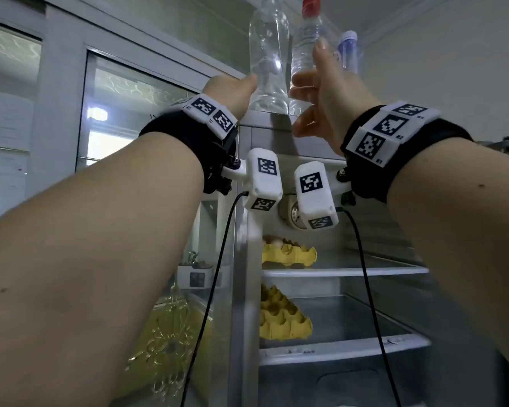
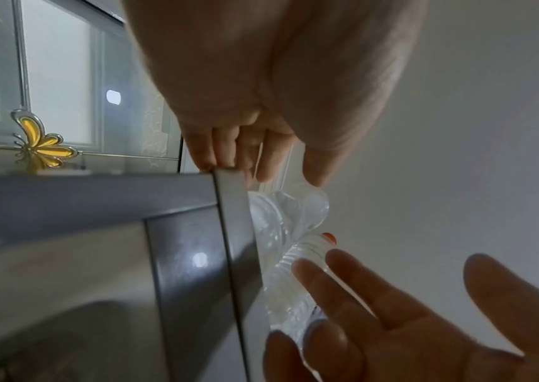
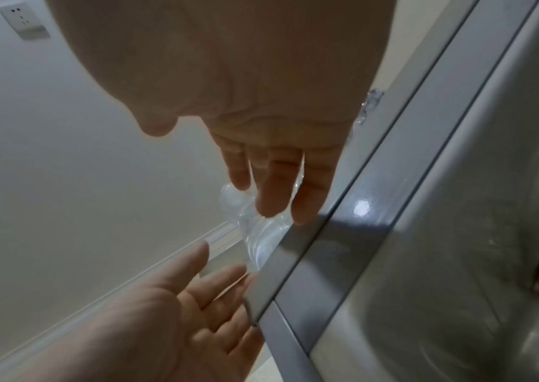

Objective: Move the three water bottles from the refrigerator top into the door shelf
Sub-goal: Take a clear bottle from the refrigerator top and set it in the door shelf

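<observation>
Three bottles stand on the refrigerator top (image 1: 274, 120): a large clear bottle (image 1: 268, 54), a red-capped bottle (image 1: 304, 57) and a blue-capped bottle (image 1: 348, 49) furthest right. My left hand (image 1: 241, 86) reaches up at the clear bottle's lower left, fingers straight and thumb beside its base. My right hand (image 1: 309, 74) is spread at the red-capped bottle, thumb up along its right side. The left wrist view shows the left hand (image 2: 281, 170) above the clear bottle (image 2: 289, 212) and the right hand (image 2: 392, 318) flat by the red-capped bottle (image 2: 294, 281). No door shelf is in view.
The refrigerator is open below my arms, with yellow egg cartons (image 1: 288, 252) on its upper shelves and bare shelves (image 1: 365, 318) lower down. A glass sliding door (image 1: 135, 113) with gold ornament stands to the left. Black cables hang from both wrist cameras.
</observation>
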